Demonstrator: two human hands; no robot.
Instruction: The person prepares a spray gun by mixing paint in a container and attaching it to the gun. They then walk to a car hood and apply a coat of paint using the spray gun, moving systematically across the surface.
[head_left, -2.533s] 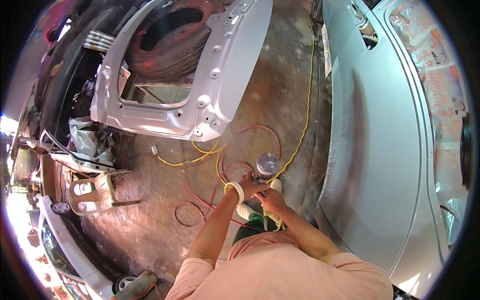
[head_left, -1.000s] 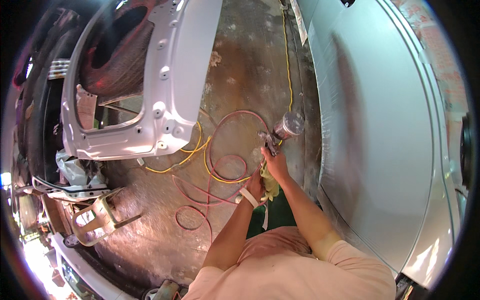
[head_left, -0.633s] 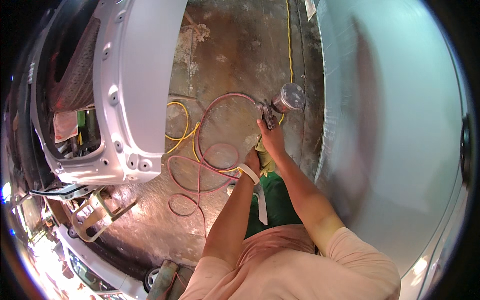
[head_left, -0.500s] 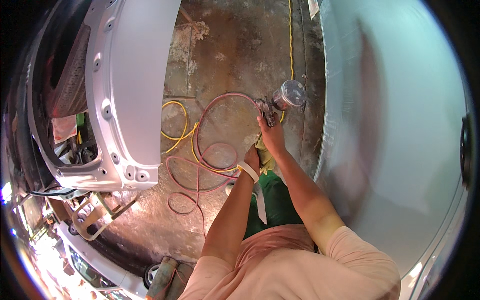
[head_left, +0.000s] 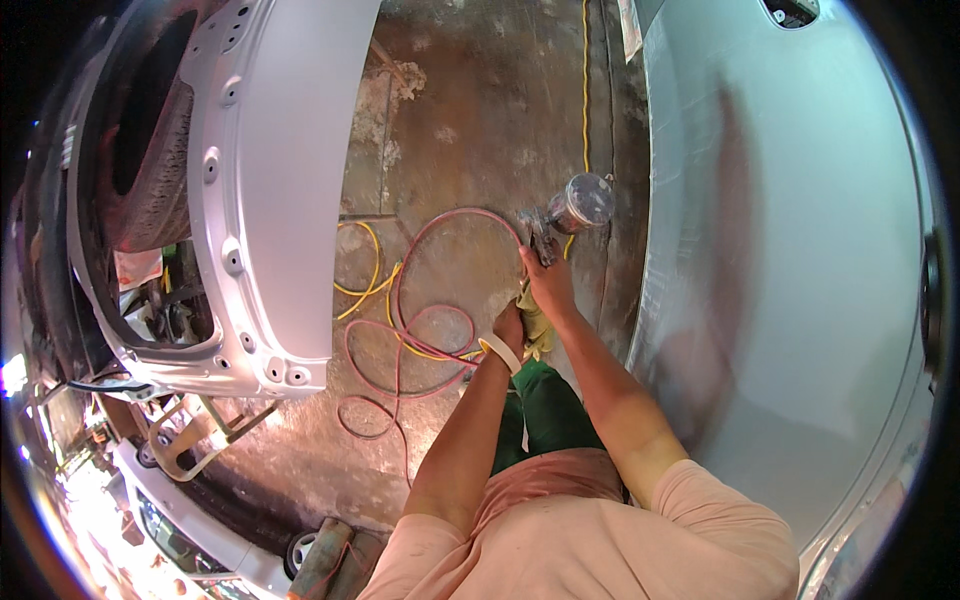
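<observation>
Spray gun, one, dark-smeared, held out ahead of the person, between the two body panels and nearer the right one; round cup with greyish lid, on its right side, tilted
Right hand, fingers closed about the gun's handle
Left hand, nearer the body, against a yellow-green cloth; fingers mostly hidden, grip cannot be told; pale band at wrist
Red hose, looped on the floor at left, one arc reaching the right hand
Yellow cord, running to far side
Silver panel with window opening, left
Large grey-silver body panel, right
</observation>
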